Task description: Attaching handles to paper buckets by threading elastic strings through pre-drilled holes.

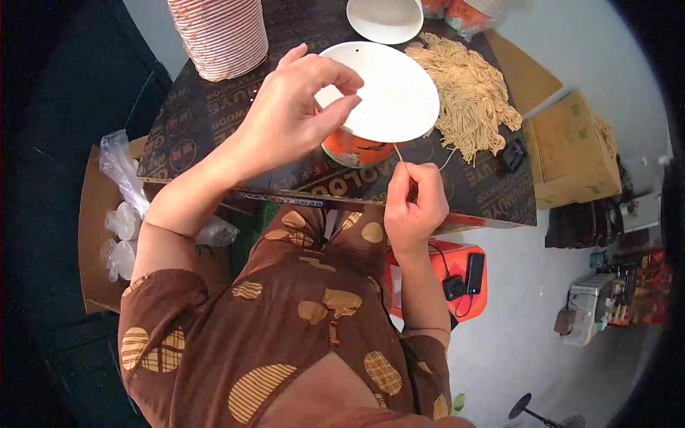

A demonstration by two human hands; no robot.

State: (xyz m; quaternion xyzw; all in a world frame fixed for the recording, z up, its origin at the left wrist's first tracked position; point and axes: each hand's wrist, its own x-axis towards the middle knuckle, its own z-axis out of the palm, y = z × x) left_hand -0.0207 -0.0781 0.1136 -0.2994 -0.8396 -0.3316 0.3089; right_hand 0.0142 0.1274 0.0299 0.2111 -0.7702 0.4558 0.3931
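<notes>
A white round disc [391, 93] with a small hole near its far edge lies on top of an orange patterned tub [353, 151] at the table's near side. My left hand [307, 100] hovers over the disc's left part, thumb and forefinger curved toward each other with a gap between them and nothing visible in it. At the disc's near right, my right hand [416, 203] is closed in a pinch on a thin beige string [399, 151], which runs up to the disc's rim. Right of the disc lies a heap of beige strings [471, 89].
A tall stack of white-rimmed tubs [220, 36] stands at the far left of the dark printed table [214, 135]. Behind the disc is a white bowl-like piece [385, 20]. Cardboard boxes [574, 153] stand right; a red stool [471, 285] holds a black phone-like device [474, 273].
</notes>
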